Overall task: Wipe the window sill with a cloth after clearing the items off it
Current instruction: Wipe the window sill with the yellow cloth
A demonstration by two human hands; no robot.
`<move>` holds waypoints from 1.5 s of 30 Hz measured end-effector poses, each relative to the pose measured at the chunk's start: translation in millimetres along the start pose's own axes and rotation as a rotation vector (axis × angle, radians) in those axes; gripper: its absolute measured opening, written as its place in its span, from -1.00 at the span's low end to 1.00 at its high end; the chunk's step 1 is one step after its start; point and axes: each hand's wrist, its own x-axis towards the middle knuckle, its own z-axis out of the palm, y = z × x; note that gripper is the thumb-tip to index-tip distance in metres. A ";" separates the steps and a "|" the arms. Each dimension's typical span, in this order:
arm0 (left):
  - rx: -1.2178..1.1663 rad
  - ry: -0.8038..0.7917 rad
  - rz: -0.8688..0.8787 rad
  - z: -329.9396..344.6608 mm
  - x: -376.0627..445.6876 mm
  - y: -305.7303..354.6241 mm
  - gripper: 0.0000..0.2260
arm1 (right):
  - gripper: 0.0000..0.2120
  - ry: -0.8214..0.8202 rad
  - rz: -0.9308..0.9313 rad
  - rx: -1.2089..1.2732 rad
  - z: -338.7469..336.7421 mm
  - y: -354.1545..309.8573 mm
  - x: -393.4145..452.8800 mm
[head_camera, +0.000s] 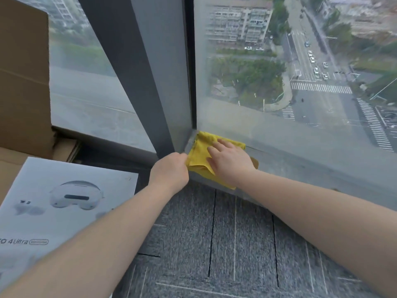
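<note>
Two bare hands meet on a yellow cloth point(200, 154) at the left end of the grey window sill point(311, 168), in the corner where the sill meets the dark vertical window frame point(137, 72). The right hand point(231, 161) lies flat on top of the cloth, its fingers point(223, 144) straight, slightly spread and pressing the fabric down toward the glass. The left hand point(170, 171) is curled, its fingers turned away from the camera, pinching the cloth's left edge just beside the frame's base. Part of the cloth hangs over the sill's front edge. Left of the frame, a white headset box point(64, 207) printed with "4 Ultra" lies near the left forearm, with brown cardboard boxes point(23, 82) standing behind it against the left pane. Grey carpet tiles point(236, 244) cover the floor below the arms. Beyond the right pane point(279, 61), streets and apartment blocks show far below.
</note>
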 end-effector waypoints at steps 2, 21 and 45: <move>0.027 0.037 0.000 0.6 -3.1 -2.2 -0.77 | -0.45 -0.058 0.044 0.052 11.3 -8.5 12.0; 0.055 -0.175 0.054 35.1 5.3 65.7 -0.71 | -0.19 -0.068 0.166 0.060 56.6 60.2 -55.1; 0.298 -0.271 0.395 59.3 14.5 113.0 -0.44 | -0.21 -0.165 0.174 -0.004 44.9 117.5 -100.9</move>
